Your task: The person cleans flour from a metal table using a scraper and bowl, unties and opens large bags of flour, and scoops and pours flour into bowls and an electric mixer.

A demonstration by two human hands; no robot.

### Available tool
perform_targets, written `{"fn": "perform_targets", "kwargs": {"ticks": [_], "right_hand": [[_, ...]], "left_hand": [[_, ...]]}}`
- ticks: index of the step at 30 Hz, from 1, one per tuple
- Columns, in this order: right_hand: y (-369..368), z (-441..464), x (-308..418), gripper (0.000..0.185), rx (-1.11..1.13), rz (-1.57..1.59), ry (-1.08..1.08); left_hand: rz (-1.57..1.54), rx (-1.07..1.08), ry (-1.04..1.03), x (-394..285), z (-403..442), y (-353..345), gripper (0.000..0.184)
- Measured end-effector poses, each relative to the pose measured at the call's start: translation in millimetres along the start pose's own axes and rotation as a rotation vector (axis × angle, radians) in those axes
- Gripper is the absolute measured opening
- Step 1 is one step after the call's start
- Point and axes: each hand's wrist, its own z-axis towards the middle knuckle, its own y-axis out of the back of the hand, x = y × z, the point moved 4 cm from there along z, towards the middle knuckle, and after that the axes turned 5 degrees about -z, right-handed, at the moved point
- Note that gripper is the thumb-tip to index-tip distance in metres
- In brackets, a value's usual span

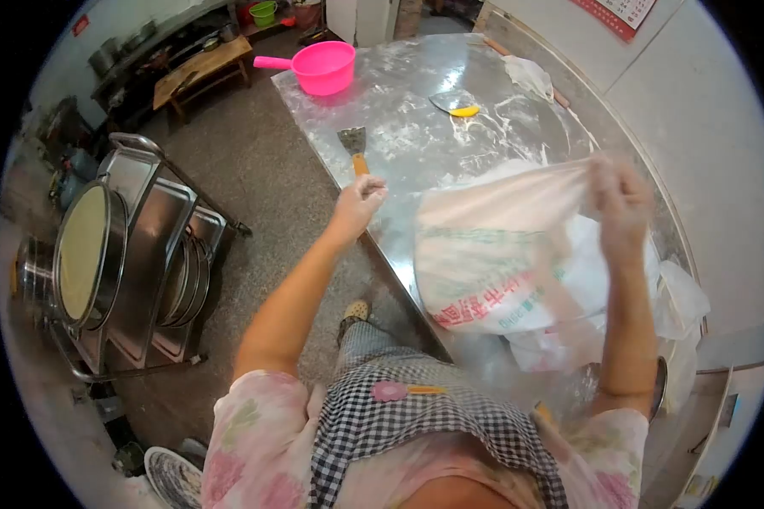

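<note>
My right hand [621, 199] is closed on the upper edge of a pale cloth [484, 212], which hangs stretched over a white sack [518, 305] with red and green print. My left hand [359, 208] is over the near left edge of the metal table [399, 161], its fingers bent together beside the orange handle of a scraper [353, 140]. Whether those fingers hold anything is too small to tell.
A pink dipper [323, 69] stands at the table's far left corner. A yellow-handled scraper [464, 111] lies in the floury middle, and a rolling pin [560, 98] near the wall. A metal trolley [136, 297] with round pans stands left.
</note>
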Motion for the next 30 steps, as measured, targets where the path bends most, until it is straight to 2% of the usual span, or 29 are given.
{"fn": "perform_targets", "kwargs": {"ticks": [2,6,7,10,13,16,19,22,25,28,29,30], "right_hand": [[29.6,5.6,-4.4,0.025,-0.166,0.162,-0.209],[76.8,30.5,1.7,0.020,-0.358,0.367,-0.130],[84.3,39.6,0.3,0.019,-0.406,0.426,-0.111],[91.5,67.0,0.1,0.017,-0.345,0.478,-0.081],[91.9,91.1,4.1,0.017,-0.362,0.482,-0.095],[88.6,121.2,14.4,0.019,-0.255,0.538,-0.039],[83.3,136.6,30.5,0.017,0.031,0.618,-0.017],[82.6,151.9,44.9,0.018,0.056,0.653,-0.012],[90.4,162.8,49.4,0.019,-0.076,0.679,-0.018],[96.5,179.9,62.2,0.024,-0.322,0.643,-0.068],[101.8,191.3,66.0,0.023,-0.343,0.641,-0.046],[110.3,205.5,67.9,0.022,-0.364,0.640,-0.025]], "left_hand": [[-0.137,0.000,0.202,21.8,-5.7,-7.7,0.031],[-0.397,0.079,0.526,51.7,-4.1,-40.9,0.032],[-0.419,0.242,0.511,56.1,1.0,-53.9,0.036],[-0.446,0.268,0.552,45.2,12.4,-91.4,0.051],[-0.537,0.284,0.534,37.8,34.5,-122.8,0.056],[-0.443,0.301,0.446,31.8,64.8,-148.7,0.055],[-0.489,0.403,0.423,8.0,83.9,-163.0,0.055],[-0.502,0.312,0.479,-5.9,115.7,-167.5,0.046],[-0.651,0.544,0.375,-8.6,145.4,-173.7,0.039],[-0.770,0.436,0.376,-15.2,178.2,-148.7,0.036],[-0.762,0.431,0.349,-28.0,184.1,-130.2,0.043],[-0.843,0.410,0.266,-45.8,194.5,-111.8,0.041]]}}
